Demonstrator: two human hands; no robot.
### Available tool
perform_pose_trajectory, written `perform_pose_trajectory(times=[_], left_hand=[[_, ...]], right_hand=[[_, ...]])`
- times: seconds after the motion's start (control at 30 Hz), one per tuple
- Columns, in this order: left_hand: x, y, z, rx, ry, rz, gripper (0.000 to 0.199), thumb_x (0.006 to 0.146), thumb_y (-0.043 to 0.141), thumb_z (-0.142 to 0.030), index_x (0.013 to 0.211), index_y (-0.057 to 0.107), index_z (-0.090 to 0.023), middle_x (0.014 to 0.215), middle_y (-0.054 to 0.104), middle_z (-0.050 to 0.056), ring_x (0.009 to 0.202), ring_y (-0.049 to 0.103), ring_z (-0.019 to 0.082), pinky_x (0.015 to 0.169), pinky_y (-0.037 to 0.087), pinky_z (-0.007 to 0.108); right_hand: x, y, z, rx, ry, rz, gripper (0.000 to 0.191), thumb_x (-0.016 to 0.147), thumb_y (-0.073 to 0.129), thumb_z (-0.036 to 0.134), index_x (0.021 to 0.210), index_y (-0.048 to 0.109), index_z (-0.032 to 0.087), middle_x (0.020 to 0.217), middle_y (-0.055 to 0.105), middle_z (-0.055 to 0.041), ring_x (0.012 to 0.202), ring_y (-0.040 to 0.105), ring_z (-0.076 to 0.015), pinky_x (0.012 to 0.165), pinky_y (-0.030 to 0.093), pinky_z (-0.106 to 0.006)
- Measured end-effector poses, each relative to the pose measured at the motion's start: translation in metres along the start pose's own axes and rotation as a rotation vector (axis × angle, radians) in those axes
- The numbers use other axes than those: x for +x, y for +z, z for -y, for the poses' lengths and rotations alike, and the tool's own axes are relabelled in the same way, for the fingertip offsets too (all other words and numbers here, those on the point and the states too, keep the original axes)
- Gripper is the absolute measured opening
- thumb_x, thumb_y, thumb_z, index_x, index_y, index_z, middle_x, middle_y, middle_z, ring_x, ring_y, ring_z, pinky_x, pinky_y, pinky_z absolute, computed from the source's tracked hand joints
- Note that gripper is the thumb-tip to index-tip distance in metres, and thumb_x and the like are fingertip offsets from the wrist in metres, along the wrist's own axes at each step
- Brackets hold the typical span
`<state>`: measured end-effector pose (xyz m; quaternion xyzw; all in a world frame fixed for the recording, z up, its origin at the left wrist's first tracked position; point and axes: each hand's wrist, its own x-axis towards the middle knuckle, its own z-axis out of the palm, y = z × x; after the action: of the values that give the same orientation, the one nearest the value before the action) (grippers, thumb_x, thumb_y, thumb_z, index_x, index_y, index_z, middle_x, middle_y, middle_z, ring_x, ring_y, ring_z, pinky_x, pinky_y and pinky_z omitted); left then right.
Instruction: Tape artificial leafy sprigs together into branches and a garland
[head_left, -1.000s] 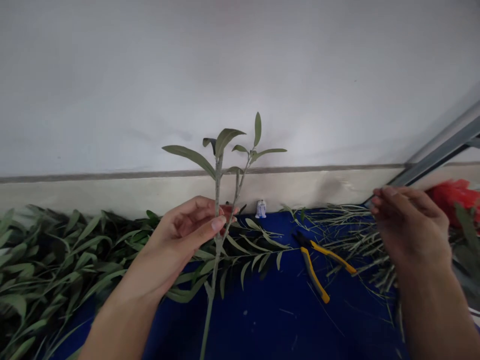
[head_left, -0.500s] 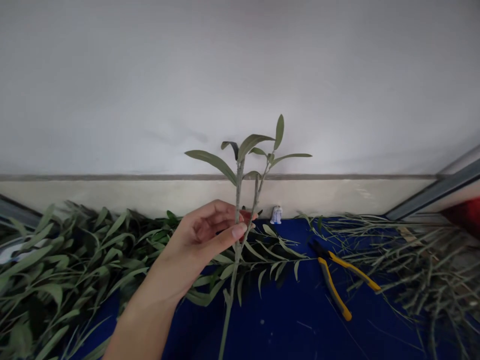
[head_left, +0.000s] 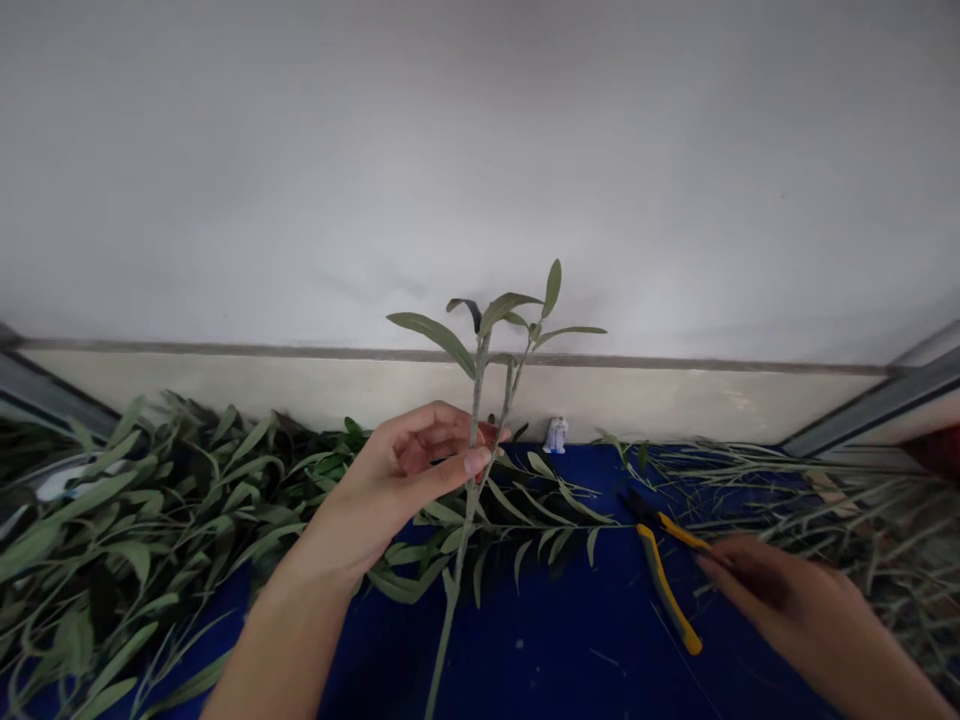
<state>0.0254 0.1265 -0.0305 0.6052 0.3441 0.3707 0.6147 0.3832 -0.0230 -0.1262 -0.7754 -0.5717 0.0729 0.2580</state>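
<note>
Between the thumb and fingers of my left hand (head_left: 420,465) is a forked leafy stem (head_left: 461,560), held upright with a few narrow green leaves at its top. My right hand (head_left: 795,600) is at the right, its fingers closed around the end of one yellow handle of the pliers (head_left: 670,590). The pliers lie on the blue surface with their handles spread and dark jaws pointing to the far left. Behind the held stem, another leafy branch (head_left: 555,525) lies on the surface.
A thick heap of leafy branches (head_left: 172,510) covers the left side. Bare thin stems (head_left: 885,540) are piled at the right. A small white-and-blue object (head_left: 556,435) stands by the pale wall (head_left: 480,180) at the back of the blue surface (head_left: 570,640).
My right hand has come into view from the right and taken hold of one pliers handle. My left hand keeps the stem in nearly the same place.
</note>
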Motion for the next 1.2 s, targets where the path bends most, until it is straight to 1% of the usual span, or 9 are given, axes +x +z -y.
perform_pose_trajectory(times=[0.1, 0.3, 0.4, 0.5, 0.6, 0.73, 0.9, 1.07, 1.2], left_hand=[[0.001, 0.000, 0.001, -0.026, -0.007, -0.017, 0.015, 0.086, 0.081, -0.031, 0.092, 0.071, -0.021, 0.103, 0.075, 0.008, 0.104, 0.069, 0.022, 0.089, 0.055, 0.028], [0.004, -0.005, 0.001, -0.089, -0.032, -0.018, 0.017, 0.085, 0.082, -0.030, 0.092, 0.070, -0.020, 0.108, 0.077, 0.009, 0.111, 0.070, 0.024, 0.092, 0.055, 0.029], [0.007, -0.008, 0.004, -0.107, -0.032, -0.001, 0.017, 0.085, 0.082, -0.029, 0.093, 0.070, -0.020, 0.109, 0.077, 0.009, 0.111, 0.070, 0.023, 0.092, 0.054, 0.028], [0.007, -0.012, 0.007, -0.109, -0.013, 0.006, 0.015, 0.086, 0.082, -0.028, 0.094, 0.070, -0.021, 0.110, 0.078, 0.008, 0.109, 0.070, 0.020, 0.090, 0.054, 0.025], [0.004, -0.021, 0.006, -0.066, -0.010, -0.003, 0.014, 0.086, 0.081, -0.028, 0.094, 0.072, -0.022, 0.110, 0.078, 0.008, 0.102, 0.072, 0.019, 0.086, 0.055, 0.024], [-0.006, -0.046, -0.002, 0.067, -0.012, -0.035, 0.017, 0.084, 0.082, -0.031, 0.085, 0.070, -0.020, 0.107, 0.078, 0.010, 0.102, 0.072, 0.022, 0.080, 0.056, 0.024], [-0.023, -0.081, -0.013, 0.246, -0.052, -0.033, 0.023, 0.085, 0.081, -0.037, 0.087, 0.069, -0.017, 0.104, 0.077, 0.010, 0.072, 0.066, 0.014, 0.065, 0.055, 0.022], [-0.039, -0.100, -0.014, 0.246, -0.057, -0.052, 0.025, 0.084, 0.083, -0.036, 0.089, 0.068, -0.017, 0.084, 0.073, 0.004, 0.069, 0.064, 0.012, 0.058, 0.052, 0.018], [-0.047, -0.109, -0.011, 0.236, -0.046, -0.046, 0.023, 0.083, 0.083, -0.033, 0.090, 0.067, -0.018, 0.090, 0.075, 0.004, 0.072, 0.064, 0.011, 0.058, 0.052, 0.016]], right_hand=[[0.050, 0.032, 0.015, -0.094, 0.016, 0.068, 0.025, 0.088, 0.060, 0.049, 0.089, 0.073, 0.027, 0.081, 0.079, -0.0043, 0.077, 0.076, -0.0283, 0.069, 0.055, -0.038], [0.100, 0.056, 0.025, -0.351, 0.027, 0.177, 0.023, 0.077, 0.070, 0.033, 0.097, 0.069, 0.022, 0.091, 0.075, -0.0125, 0.083, 0.073, -0.0338, 0.066, 0.048, -0.039], [0.101, 0.056, 0.035, -0.341, 0.017, 0.128, 0.021, 0.075, 0.072, 0.031, 0.091, 0.063, 0.021, 0.085, 0.070, -0.0116, 0.076, 0.069, -0.0303, 0.063, 0.045, -0.036], [0.099, 0.054, 0.070, -0.035, -0.115, 0.110, 0.023, 0.082, 0.070, 0.040, 0.084, 0.054, 0.023, 0.074, 0.062, -0.0035, 0.065, 0.060, -0.0215, 0.061, 0.043, -0.033], [0.091, 0.059, 0.120, 0.354, -0.285, 0.335, 0.031, 0.089, 0.066, 0.044, 0.074, 0.050, 0.023, 0.064, 0.055, 0.0021, 0.059, 0.053, -0.0159, 0.057, 0.041, -0.029], [0.072, 0.081, 0.177, 0.589, -0.418, 0.538, 0.017, 0.092, 0.066, 0.032, 0.080, 0.061, 0.021, 0.068, 0.061, 0.0017, 0.061, 0.056, -0.0140, 0.057, 0.043, -0.026], [0.051, 0.115, 0.226, 0.500, -0.660, 0.456, 0.006, 0.090, 0.067, 0.019, 0.084, 0.066, 0.020, 0.077, 0.062, 0.0003, 0.068, 0.059, -0.0141, 0.066, 0.045, -0.026], [0.049, 0.131, 0.272, 0.249, -0.832, 0.451, 0.011, 0.094, 0.061, 0.020, 0.091, 0.072, 0.019, 0.095, 0.068, -0.0067, 0.095, 0.065, -0.0221, 0.083, 0.048, -0.031], [0.050, 0.138, 0.300, 0.015, -0.846, 0.555, 0.010, 0.092, 0.066, 0.024, 0.089, 0.073, 0.016, 0.099, 0.071, -0.0117, 0.103, 0.064, -0.0282, 0.088, 0.048, -0.037]])
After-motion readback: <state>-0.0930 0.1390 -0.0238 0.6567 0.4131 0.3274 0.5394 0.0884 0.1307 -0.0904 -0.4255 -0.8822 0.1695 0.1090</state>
